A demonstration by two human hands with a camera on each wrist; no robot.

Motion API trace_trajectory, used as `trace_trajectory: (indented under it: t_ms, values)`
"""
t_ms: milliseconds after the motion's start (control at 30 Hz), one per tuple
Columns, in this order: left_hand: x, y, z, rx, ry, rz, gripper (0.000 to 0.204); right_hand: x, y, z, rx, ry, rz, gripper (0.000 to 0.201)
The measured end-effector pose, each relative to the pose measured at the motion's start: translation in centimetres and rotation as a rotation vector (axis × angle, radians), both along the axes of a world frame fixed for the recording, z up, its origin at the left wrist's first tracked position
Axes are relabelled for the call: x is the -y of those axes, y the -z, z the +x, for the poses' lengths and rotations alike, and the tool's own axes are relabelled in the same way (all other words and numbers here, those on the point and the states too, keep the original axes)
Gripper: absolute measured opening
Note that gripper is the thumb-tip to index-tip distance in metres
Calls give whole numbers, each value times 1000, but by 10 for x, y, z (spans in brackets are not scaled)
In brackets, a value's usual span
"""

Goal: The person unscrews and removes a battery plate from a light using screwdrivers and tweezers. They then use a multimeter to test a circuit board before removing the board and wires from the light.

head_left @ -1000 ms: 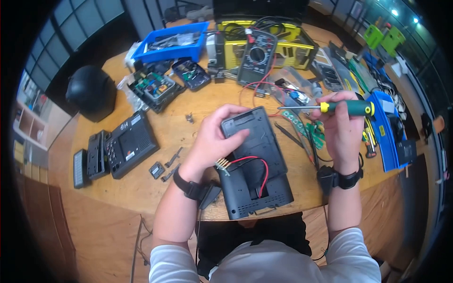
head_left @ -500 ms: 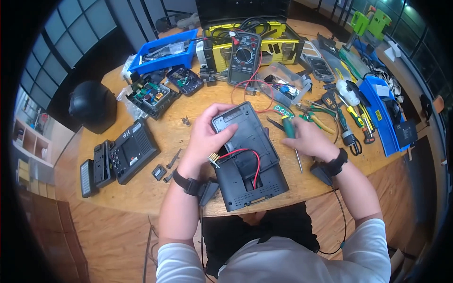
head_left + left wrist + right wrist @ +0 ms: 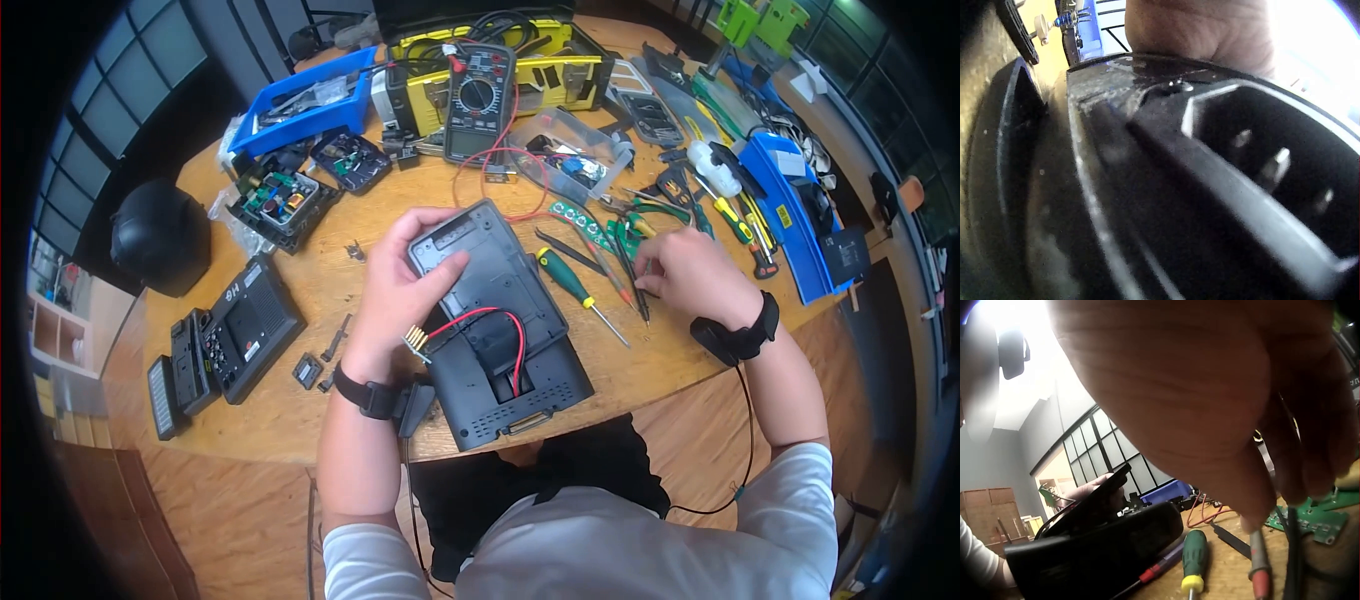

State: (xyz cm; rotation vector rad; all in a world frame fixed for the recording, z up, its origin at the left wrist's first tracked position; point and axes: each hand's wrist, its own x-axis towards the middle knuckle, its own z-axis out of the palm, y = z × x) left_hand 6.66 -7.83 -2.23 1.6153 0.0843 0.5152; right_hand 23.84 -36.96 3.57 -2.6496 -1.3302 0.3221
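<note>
My left hand grips a black plastic device housing at its upper left, thumb lying over the flat cover. A red wire loops out of the housing's opening, near a bundle of brass pins. A recessed three-pin socket shows close up in the left wrist view. My right hand hovers low over thin tools, thumb and fingers apart above a black pointed tool and a grey-and-red probe. The green-and-yellow screwdriver lies loose between housing and hand.
A multimeter leans on a yellow toolbox. Green circuit boards, pliers and more screwdrivers lie right, by a blue tray. Another black device and an opened box with circuitry lie left.
The screwdriver went from my right hand onto the table. My right hand then moved away to the right, over the thin tools. My left hand keeps its hold on the housing.
</note>
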Motion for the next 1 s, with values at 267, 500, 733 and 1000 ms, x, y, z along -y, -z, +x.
trace_trajectory:
  t_ms: [267,500,733,1000]
  values:
    - [0,0,-1,-13,-4,-30,39,13,18,7,30,-20,127,13]
    - [1,-2,-1,4,-3,-56,39,-25,33,16,118,-193,206,15]
    - [2,-4,-4,-12,-3,-9,38,-65,73,5,338,-269,219,10]
    - [1,-3,-2,2,11,-25,36,-86,20,14,-171,25,513,15]
